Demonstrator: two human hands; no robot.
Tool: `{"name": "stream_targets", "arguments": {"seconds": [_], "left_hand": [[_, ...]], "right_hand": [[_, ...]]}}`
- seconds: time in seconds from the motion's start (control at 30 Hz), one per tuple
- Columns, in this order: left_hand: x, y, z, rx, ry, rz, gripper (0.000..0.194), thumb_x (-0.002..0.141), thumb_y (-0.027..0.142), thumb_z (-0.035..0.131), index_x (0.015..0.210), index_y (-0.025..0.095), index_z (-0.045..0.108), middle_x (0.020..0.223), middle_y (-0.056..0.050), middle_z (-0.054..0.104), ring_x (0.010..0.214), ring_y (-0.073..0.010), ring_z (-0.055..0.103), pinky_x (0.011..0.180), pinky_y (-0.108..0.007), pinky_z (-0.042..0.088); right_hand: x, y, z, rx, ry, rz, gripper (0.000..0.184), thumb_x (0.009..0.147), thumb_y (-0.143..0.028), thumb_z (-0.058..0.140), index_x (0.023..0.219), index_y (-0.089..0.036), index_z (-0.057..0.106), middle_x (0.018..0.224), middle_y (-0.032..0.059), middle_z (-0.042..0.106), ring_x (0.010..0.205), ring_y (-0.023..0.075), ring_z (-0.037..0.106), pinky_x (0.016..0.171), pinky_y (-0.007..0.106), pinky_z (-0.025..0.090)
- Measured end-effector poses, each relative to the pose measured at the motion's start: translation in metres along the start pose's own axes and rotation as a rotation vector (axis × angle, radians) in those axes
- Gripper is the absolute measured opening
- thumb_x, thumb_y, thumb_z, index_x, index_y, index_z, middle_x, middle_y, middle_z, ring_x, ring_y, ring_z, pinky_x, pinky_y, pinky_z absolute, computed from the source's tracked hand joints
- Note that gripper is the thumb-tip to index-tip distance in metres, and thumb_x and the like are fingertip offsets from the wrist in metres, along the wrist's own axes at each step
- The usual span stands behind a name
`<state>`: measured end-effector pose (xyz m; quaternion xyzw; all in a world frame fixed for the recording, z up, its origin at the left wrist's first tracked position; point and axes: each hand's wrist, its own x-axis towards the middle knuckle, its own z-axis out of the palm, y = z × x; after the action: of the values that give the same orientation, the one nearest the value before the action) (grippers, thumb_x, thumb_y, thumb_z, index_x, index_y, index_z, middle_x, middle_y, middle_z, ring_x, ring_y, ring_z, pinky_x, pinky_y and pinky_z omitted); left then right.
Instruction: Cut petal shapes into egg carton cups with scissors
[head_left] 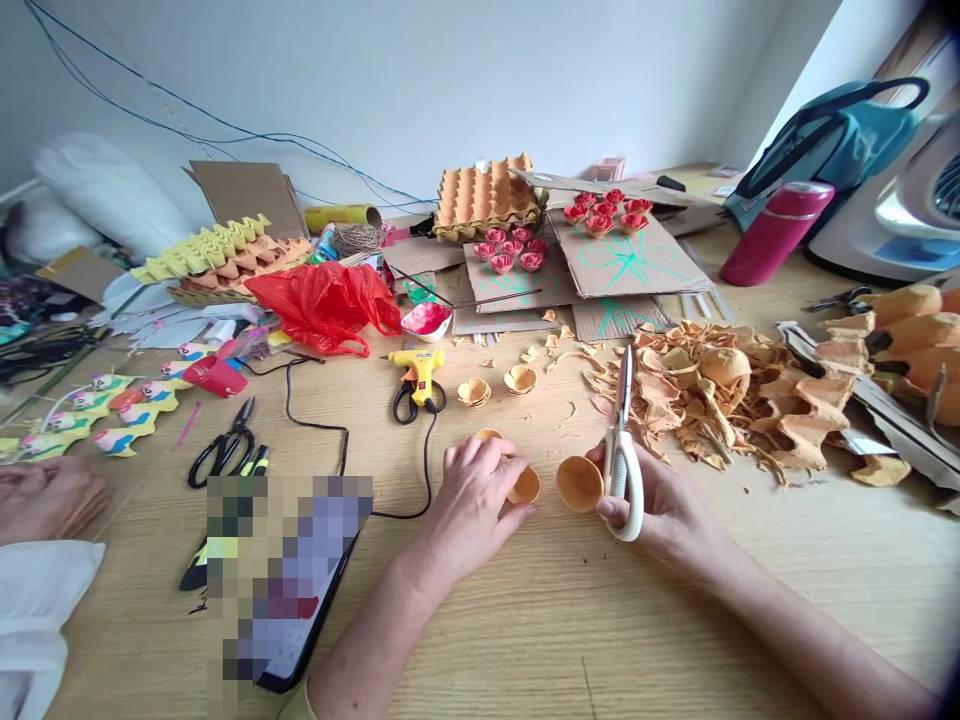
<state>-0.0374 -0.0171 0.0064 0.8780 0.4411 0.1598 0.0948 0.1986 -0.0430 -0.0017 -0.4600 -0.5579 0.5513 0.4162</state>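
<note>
My left hand [476, 495] curls over the table, thumb and fingers around a small egg-carton cup [526, 487]; another cup [489, 435] peeks out behind its knuckles. In my right hand [660, 505] are white-handled scissors [623, 440], blades pointing away from me. A round egg-carton cup [578, 484] sits against the fingertips of that same hand, its hollow side facing me. Farther off stand two petal-edged cup stacks, the left stack [474, 391] and the right stack [520, 379]. Behind my left hand lies a yellow glue gun [418, 372].
Carton scraps [675, 390] heap at the right. Red paper flowers [514, 248] rest on cardboard [637, 262] at the back. A phone [300, 640], pliers [229, 445] and a red plastic bag [322, 300] lie left. Another person's hands [49, 500] rest at the left edge.
</note>
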Motion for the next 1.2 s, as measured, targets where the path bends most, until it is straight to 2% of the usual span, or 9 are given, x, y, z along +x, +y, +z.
{"name": "stream_targets", "arguments": {"seconds": [0.17,0.23,0.33,0.47,0.63,0.83,1.07,1.2], "left_hand": [[0.000,0.002,-0.005,-0.219,0.266,-0.006,0.040,0.087,0.025,0.064,0.126,0.021,0.056,0.113,-0.008,0.059,0.108,-0.0234,0.056,0.094,-0.043,0.045],[0.000,0.006,-0.005,-0.348,0.308,0.012,0.042,0.087,0.026,0.065,0.128,0.023,0.056,0.115,-0.008,0.058,0.110,-0.0217,0.056,0.095,-0.039,0.048],[-0.002,0.015,-0.002,-0.472,0.263,0.058,0.044,0.086,0.028,0.068,0.128,0.025,0.056,0.116,-0.007,0.059,0.110,-0.0201,0.057,0.095,-0.036,0.050],[-0.003,0.023,0.004,-0.503,0.175,0.081,0.046,0.084,0.029,0.069,0.128,0.024,0.057,0.115,-0.007,0.060,0.107,-0.0198,0.059,0.095,-0.036,0.051],[-0.003,0.025,0.006,-0.514,0.177,0.107,0.047,0.085,0.032,0.069,0.130,0.025,0.056,0.113,-0.007,0.060,0.106,-0.0200,0.060,0.097,-0.039,0.051],[-0.004,0.022,0.011,-0.561,0.200,0.102,0.049,0.084,0.038,0.069,0.130,0.027,0.057,0.111,-0.008,0.061,0.105,-0.0212,0.061,0.096,-0.042,0.052],[-0.004,0.025,0.010,-0.521,0.158,0.098,0.047,0.084,0.031,0.070,0.129,0.028,0.057,0.116,-0.007,0.060,0.110,-0.0210,0.059,0.100,-0.042,0.049],[-0.003,0.027,0.007,-0.519,0.149,0.077,0.047,0.084,0.031,0.070,0.129,0.027,0.057,0.116,-0.007,0.061,0.110,-0.0212,0.059,0.099,-0.042,0.050]], "right_hand": [[0.001,0.004,0.002,0.043,0.016,0.013,0.042,0.078,-0.048,0.074,0.105,-0.023,0.054,0.089,0.0010,0.055,0.078,0.0167,0.052,0.066,0.026,0.045],[0.002,0.005,0.004,0.073,0.005,0.019,0.042,0.077,-0.048,0.075,0.103,-0.023,0.054,0.089,0.0011,0.055,0.079,0.0168,0.053,0.067,0.027,0.046],[0.004,0.005,0.008,0.134,-0.058,0.004,0.039,0.077,-0.046,0.076,0.099,-0.022,0.054,0.088,0.0010,0.057,0.079,0.0165,0.054,0.068,0.026,0.046],[0.004,0.004,0.011,0.182,-0.149,0.008,0.039,0.076,-0.044,0.077,0.101,-0.023,0.054,0.086,-0.0006,0.057,0.077,0.0146,0.052,0.068,0.025,0.045],[0.003,0.003,0.009,0.205,-0.202,0.000,0.037,0.078,-0.045,0.076,0.100,-0.022,0.056,0.087,-0.0013,0.056,0.079,0.0143,0.051,0.071,0.024,0.043],[0.001,0.005,0.008,0.206,-0.201,0.030,0.038,0.078,-0.043,0.077,0.101,-0.022,0.056,0.085,-0.0021,0.055,0.077,0.0134,0.049,0.069,0.024,0.042],[0.001,0.011,0.007,0.158,-0.167,0.042,0.040,0.075,-0.042,0.079,0.101,-0.022,0.056,0.081,-0.0031,0.053,0.069,0.0118,0.045,0.062,0.024,0.040],[0.001,0.010,0.005,0.115,-0.172,0.060,0.041,0.076,-0.046,0.077,0.103,-0.023,0.058,0.082,-0.0017,0.055,0.070,0.0138,0.049,0.065,0.026,0.044]]}}
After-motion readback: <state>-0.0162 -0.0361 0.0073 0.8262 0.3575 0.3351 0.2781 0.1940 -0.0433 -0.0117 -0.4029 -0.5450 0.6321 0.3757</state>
